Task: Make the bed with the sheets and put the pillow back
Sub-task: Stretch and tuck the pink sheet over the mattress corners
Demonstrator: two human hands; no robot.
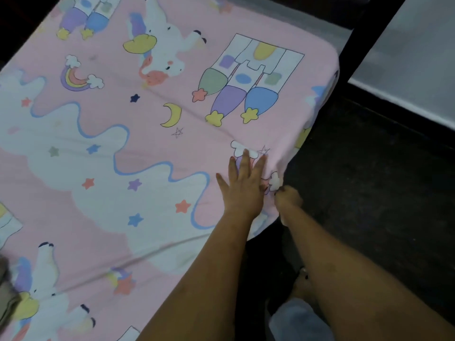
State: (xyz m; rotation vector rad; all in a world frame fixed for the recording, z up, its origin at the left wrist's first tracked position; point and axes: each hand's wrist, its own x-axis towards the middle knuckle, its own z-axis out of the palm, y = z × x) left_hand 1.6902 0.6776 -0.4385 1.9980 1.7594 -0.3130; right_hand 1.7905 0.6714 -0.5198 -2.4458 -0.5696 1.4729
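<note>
A pink sheet (147, 134) printed with unicorns, rainbows, stars and castles covers the mattress across most of the view. My left hand (242, 185) lies flat on the sheet near the bed's right edge, fingers spread. My right hand (286, 199) is closed on the sheet's hanging edge just beside it, at the mattress side. The sheet's far right corner (327, 70) wraps over the mattress corner. No pillow is in view.
A dark floor (369, 193) runs along the right of the bed. A dark frame post (369, 33) and a pale wall (418, 57) stand at the upper right. My foot (301, 284) is on the floor beside the bed. Grey-brown cloth (6, 291) shows at the left edge.
</note>
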